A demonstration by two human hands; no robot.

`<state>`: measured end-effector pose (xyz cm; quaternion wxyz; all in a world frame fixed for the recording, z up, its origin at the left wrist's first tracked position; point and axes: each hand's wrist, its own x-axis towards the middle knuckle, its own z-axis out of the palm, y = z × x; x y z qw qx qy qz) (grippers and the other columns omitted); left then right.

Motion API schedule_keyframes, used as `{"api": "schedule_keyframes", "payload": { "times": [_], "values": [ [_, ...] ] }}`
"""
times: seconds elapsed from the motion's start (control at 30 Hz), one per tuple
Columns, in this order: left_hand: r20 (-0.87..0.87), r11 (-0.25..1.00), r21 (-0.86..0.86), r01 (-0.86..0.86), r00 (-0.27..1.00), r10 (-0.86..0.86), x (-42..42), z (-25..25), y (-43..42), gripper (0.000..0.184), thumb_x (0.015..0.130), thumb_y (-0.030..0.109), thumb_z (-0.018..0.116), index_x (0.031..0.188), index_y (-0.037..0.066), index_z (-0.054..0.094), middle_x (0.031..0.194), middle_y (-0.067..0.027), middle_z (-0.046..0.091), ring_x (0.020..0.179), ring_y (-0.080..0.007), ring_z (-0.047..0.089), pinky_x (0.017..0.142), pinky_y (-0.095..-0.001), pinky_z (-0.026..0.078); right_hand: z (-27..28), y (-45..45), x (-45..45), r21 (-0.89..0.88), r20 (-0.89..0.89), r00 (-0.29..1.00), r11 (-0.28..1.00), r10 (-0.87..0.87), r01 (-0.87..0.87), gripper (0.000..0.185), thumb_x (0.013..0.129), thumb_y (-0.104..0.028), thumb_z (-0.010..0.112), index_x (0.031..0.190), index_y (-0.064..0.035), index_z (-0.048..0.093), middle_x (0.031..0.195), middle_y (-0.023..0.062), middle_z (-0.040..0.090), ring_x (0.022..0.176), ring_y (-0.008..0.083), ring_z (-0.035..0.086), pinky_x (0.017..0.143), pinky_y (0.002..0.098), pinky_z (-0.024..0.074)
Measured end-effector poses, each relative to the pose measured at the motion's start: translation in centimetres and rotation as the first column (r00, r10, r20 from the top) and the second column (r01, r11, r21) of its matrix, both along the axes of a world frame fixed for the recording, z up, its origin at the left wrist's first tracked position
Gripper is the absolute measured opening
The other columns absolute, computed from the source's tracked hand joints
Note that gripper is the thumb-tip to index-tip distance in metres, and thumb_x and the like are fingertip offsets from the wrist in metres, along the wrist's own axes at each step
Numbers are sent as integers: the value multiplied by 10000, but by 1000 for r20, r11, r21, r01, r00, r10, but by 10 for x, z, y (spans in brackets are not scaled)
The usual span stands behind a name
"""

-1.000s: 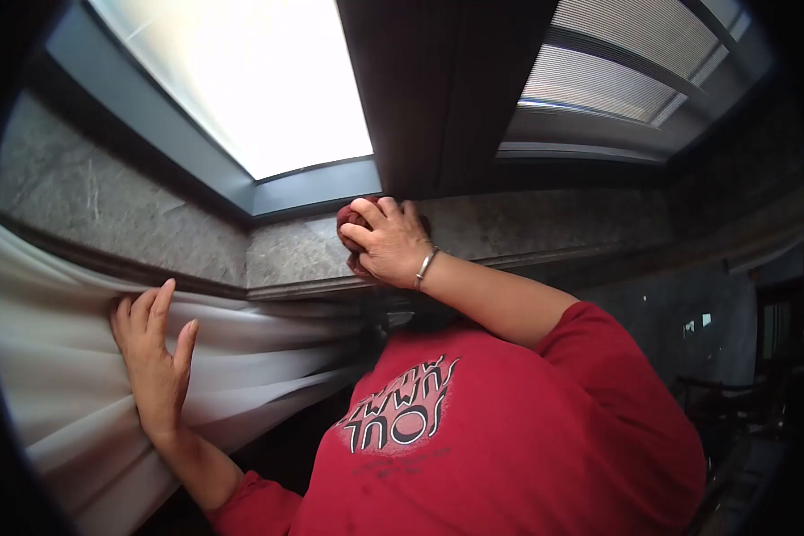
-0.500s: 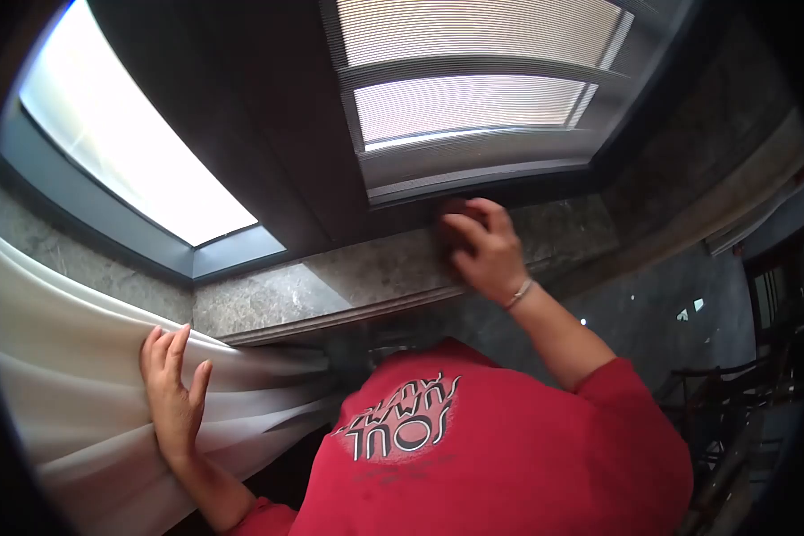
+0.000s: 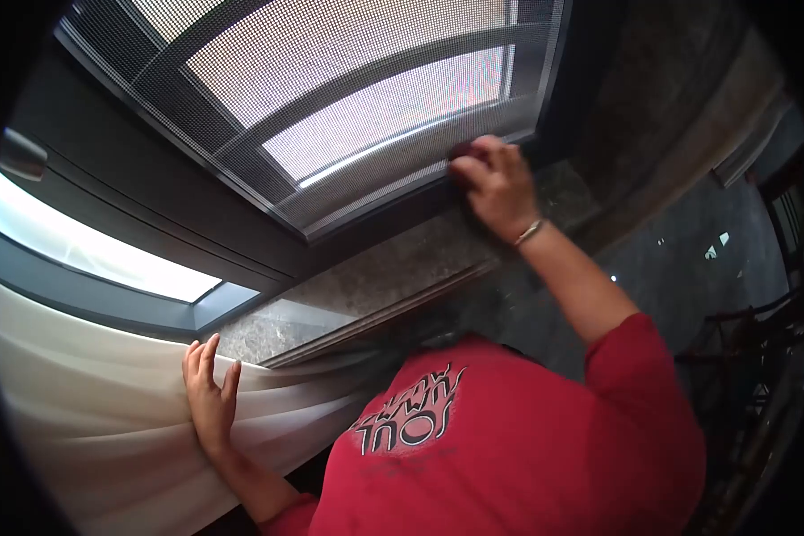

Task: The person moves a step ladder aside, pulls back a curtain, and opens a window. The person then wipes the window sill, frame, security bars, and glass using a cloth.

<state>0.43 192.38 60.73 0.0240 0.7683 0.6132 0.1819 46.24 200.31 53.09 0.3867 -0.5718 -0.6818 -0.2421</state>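
My right hand [image 3: 502,186], with a bracelet at the wrist, is closed on a dark red cloth [image 3: 464,154]. The cloth is against the lower frame of the mesh window screen [image 3: 393,165], near its right corner. Most of the cloth is hidden behind my fingers. At the lower left, my left hand [image 3: 211,393] lies against the white curtain [image 3: 107,402] with its fingers apart, just below the edge of the grey stone sill [image 3: 330,308].
A brighter window pane [image 3: 107,259] is at the left, with a metal handle [image 3: 22,155] on the dark frame above it. Dark wooden chairs [image 3: 759,313] stand at the far right on a grey floor [image 3: 590,259].
My right hand has moved with the cloth from the stone sill, right and up to the screen's lower frame. The view has turned toward the screen. My left hand stays at the curtain.
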Motion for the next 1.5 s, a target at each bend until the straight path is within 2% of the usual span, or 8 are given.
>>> {"api": "schedule_keyframes", "payload": {
  "times": [0.1, 0.2, 0.33, 0.67, 0.83, 1.0, 1.27, 1.5],
  "values": [
    [10, 1000, 2, 3, 1000, -3, 1, -8, 2, 459, 777, 104, 667, 1210, 71, 520, 1170, -149, 507, 1209, -310, 395, 986, -386, 340, -6, -2, 55, -109, -75, 980, 979, -184, 175, 358, 637, -34, 642, 971, -163, 617, 1123, 77, 455, 956, 294, 492, 856, 382, 432],
    [-33, 1000, -20, 24, 999, -24, -2, -11, 9, 450, 806, 90, 629, 1238, 90, 502, 1236, -162, 469, 1220, -297, 400, 987, -364, 348, -3, -8, 75, -187, -242, 966, 981, -95, 50, 396, 657, -4, 603, 1029, -140, 605, 1129, 98, 451, 1012, 304, 489, 899, 369, 423],
    [8, 999, -23, 35, 999, -35, -3, -18, 18, 454, 798, 76, 633, 1234, 94, 506, 1219, -157, 474, 1199, -289, 419, 980, -360, 358, -11, -5, 77, 21, -615, 789, 1000, 12, 1, 434, 674, -21, 585, 1097, -118, 572, 1130, 139, 438, 1070, 317, 478, 939, 354, 404],
    [35, 997, -54, 48, 998, -46, 3, -10, 41, 445, 803, 119, 645, 1227, 77, 517, 1214, -173, 487, 1191, -317, 421, 980, -379, 352, -3, 7, -68, -185, -195, 979, 979, 53, -90, 347, 652, -87, 642, 984, -184, 613, 1074, 89, 460, 956, 301, 484, 811, 388, 449],
    [3, 990, 17, 140, 990, -141, -7, -20, 55, 458, 804, 69, 627, 1245, 89, 505, 1212, -149, 480, 1076, -259, 522, 937, -356, 391, -6, 12, -52, -108, -3, 996, 991, -85, 84, 132, 736, -114, 583, 830, -196, 627, 1002, 51, 488, 881, 259, 510, 717, 376, 461],
    [27, 993, 27, 116, 993, -117, -1, -12, 38, 453, 813, 57, 614, 1250, 96, 502, 1196, -143, 484, 1064, -249, 524, 928, -343, 393, -3, 1, 41, -131, -134, 899, 907, -416, 400, 191, 734, -76, 593, 912, -140, 623, 1052, 96, 479, 926, 304, 500, 742, 393, 475],
    [139, 991, -15, 132, 982, -129, -2, -13, 54, 448, 826, 59, 605, 1258, 90, 493, 1209, -128, 492, 1087, -241, 504, 935, -339, 384, -13, 12, -99, -25, -114, 986, 992, 123, -126, 156, 720, -113, 591, 854, -189, 619, 960, 53, 512, 857, 249, 522, 703, 364, 467],
    [86, 994, 30, 104, 991, -107, 3, -4, 28, 436, 825, 40, 595, 1249, 82, 505, 1187, -126, 508, 1085, -245, 517, 934, -340, 388, -25, -9, 83, -122, -209, 919, 941, -335, 315, 422, 688, -50, 597, 1098, -144, 558, 1140, 178, 464, 1044, 355, 470, 897, 411, 417]
  ]
}}
